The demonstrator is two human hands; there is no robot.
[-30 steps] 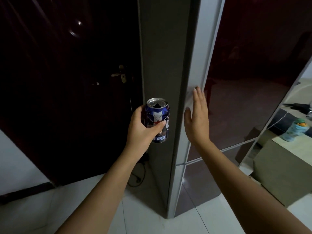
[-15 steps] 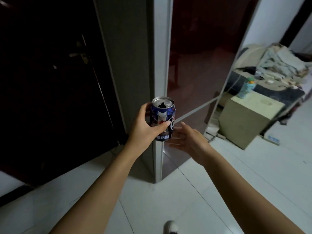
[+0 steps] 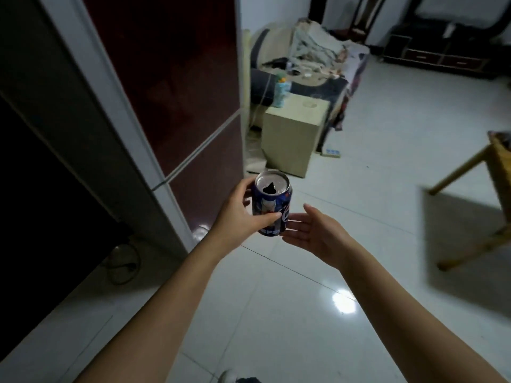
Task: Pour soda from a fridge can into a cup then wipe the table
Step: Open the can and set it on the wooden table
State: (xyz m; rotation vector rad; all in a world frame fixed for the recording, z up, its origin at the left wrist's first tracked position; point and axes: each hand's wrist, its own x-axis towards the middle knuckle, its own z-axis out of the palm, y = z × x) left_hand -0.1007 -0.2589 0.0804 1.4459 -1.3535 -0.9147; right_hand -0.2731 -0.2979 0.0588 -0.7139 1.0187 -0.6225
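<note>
Bare, sleeveless forearms and hands (image 3: 240, 217)

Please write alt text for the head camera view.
A left hand holds an opened blue Pepsi can upright, the open right hand beside it, above a white tiled floor. A dark red fridge stands left.

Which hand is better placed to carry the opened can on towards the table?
Left. The left hand already grips the can upright, its opening facing up. The right hand is open beside it, holding nothing, so a handover looks unnecessary.
</note>
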